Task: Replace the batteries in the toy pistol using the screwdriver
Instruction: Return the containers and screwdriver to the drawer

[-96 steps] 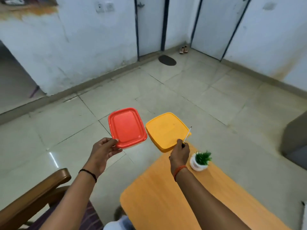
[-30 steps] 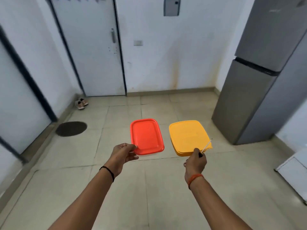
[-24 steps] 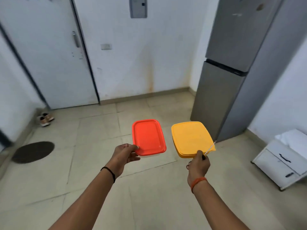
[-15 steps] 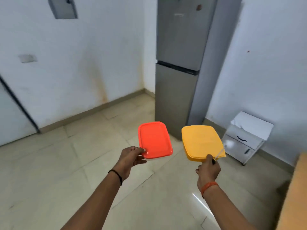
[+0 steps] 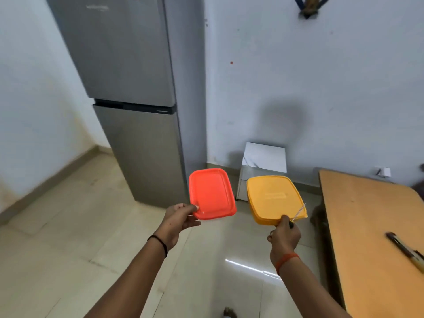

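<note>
- Nearest to me, the 2 hands are out in front and apart. The left hand (image 5: 181, 215) pinches the near corner of a red-lidded box (image 5: 212, 193), thumb on top.
- The right hand (image 5: 284, 235) is curled round the near edge of a yellow-lidded box (image 5: 274, 199) and also grips the screwdriver (image 5: 297, 213), whose thin shaft lies across the lid's near right corner.
- Over the last 3 seconds my view has swung right while both boxes stayed held level: doors and shoes have gone, and an orange surface (image 5: 367, 226) has come in on the right with a dark pen-like item (image 5: 406, 251) on it.
- Further off stand a small white cabinet (image 5: 263, 161) and a grey fridge (image 5: 135, 92) (against the wall).
- The toy pistol is not in view; I cannot tell whether it is in a box. I judge this a carry to the surface, with battery work not yet begun.
</note>
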